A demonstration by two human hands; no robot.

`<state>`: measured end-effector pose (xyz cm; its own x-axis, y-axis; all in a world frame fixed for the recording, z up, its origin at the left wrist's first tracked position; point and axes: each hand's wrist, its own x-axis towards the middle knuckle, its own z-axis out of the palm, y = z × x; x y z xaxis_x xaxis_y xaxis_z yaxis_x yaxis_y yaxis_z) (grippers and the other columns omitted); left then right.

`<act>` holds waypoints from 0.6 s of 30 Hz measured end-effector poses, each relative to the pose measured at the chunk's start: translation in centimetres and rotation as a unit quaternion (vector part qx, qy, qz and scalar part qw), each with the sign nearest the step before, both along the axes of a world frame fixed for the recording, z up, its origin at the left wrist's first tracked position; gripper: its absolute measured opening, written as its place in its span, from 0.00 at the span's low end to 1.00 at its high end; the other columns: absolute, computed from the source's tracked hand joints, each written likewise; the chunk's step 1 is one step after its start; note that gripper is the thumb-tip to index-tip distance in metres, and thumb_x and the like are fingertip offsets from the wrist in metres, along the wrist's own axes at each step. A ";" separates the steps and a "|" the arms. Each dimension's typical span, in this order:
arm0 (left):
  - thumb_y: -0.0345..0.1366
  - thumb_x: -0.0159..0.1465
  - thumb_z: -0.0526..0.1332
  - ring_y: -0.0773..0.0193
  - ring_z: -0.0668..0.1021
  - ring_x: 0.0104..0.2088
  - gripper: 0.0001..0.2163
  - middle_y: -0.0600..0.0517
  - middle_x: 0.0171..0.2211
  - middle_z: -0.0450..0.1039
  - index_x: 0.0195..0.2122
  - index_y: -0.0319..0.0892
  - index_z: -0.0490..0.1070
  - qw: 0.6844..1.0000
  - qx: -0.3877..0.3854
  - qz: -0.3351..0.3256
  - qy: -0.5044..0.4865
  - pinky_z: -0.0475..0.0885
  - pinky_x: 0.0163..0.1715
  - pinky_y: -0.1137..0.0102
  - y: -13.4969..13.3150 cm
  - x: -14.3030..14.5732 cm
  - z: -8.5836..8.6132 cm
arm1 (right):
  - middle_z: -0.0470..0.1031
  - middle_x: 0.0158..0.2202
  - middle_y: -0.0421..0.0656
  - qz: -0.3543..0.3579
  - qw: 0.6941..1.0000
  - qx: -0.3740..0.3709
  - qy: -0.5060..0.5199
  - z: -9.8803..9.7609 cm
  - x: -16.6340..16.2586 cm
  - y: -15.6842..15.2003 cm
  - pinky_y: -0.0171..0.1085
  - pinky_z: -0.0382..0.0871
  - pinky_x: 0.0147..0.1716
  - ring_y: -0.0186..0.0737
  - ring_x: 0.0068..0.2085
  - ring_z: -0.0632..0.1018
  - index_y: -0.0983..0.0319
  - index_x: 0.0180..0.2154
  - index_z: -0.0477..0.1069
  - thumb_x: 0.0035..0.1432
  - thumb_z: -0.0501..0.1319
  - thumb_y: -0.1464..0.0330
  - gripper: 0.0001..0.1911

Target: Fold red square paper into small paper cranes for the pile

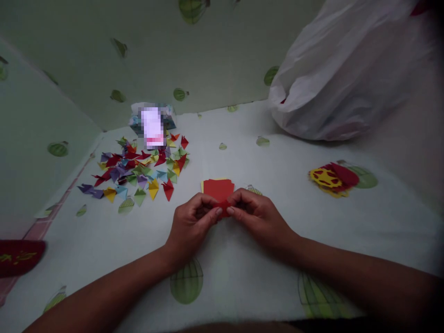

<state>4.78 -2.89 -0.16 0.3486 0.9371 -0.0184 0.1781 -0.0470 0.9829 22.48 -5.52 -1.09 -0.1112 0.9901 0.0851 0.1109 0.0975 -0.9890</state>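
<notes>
Between my two hands is a small folded piece of red paper, pinched by thumbs and fingers from both sides. My left hand grips its left side, and my right hand grips its right side. Part of the folded paper is hidden behind my fingertips. Just beyond it lies a stack of square paper sheets, orange-red on top with a yellow edge showing at the left. To the left is a pile of folded paper cranes in red, purple, green, yellow, orange and blue.
A tissue box with a blurred bright screen before it stands behind the cranes. A large white plastic bag fills the back right. Red and yellow paper cutouts lie at right. A dark red object sits at the left edge.
</notes>
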 end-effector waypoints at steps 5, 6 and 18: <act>0.37 0.62 0.65 0.69 0.76 0.26 0.07 0.54 0.25 0.74 0.30 0.40 0.71 1.000 0.001 0.002 0.022 0.71 0.28 0.74 -0.1 -0.2 0.2 | 0.69 0.28 0.39 -0.003 1.000 0.007 -0.019 -0.1 -0.1 -0.1 0.36 0.63 0.33 0.35 0.32 0.69 0.60 0.28 0.64 0.59 0.60 0.71 0.08; 0.37 0.62 0.65 0.69 0.76 0.26 0.07 0.54 0.25 0.74 0.30 0.39 0.72 1.000 0.001 0.001 0.023 0.71 0.28 0.74 -0.1 -0.2 0.3 | 0.68 0.28 0.38 -0.003 1.000 0.007 -0.021 -0.1 -0.1 -0.1 0.36 0.63 0.33 0.35 0.32 0.69 0.60 0.28 0.64 0.59 0.60 0.71 0.08; 0.39 0.60 0.66 0.69 0.74 0.25 0.10 0.53 0.23 0.73 0.28 0.39 0.70 0.998 -0.059 -0.031 0.001 0.68 0.27 0.74 0.0 -0.3 0.7 | 0.71 0.24 0.38 0.056 0.994 -0.079 0.049 0.3 -0.2 -0.1 0.34 0.63 0.27 0.33 0.26 0.71 0.61 0.26 0.67 0.60 0.62 0.62 0.13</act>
<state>4.47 -2.89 0.57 0.4049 0.9053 -0.1285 0.1813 0.0582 0.9817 22.28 -5.60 -0.78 -0.2194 0.9741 -0.0543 0.0103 -0.0533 -0.9985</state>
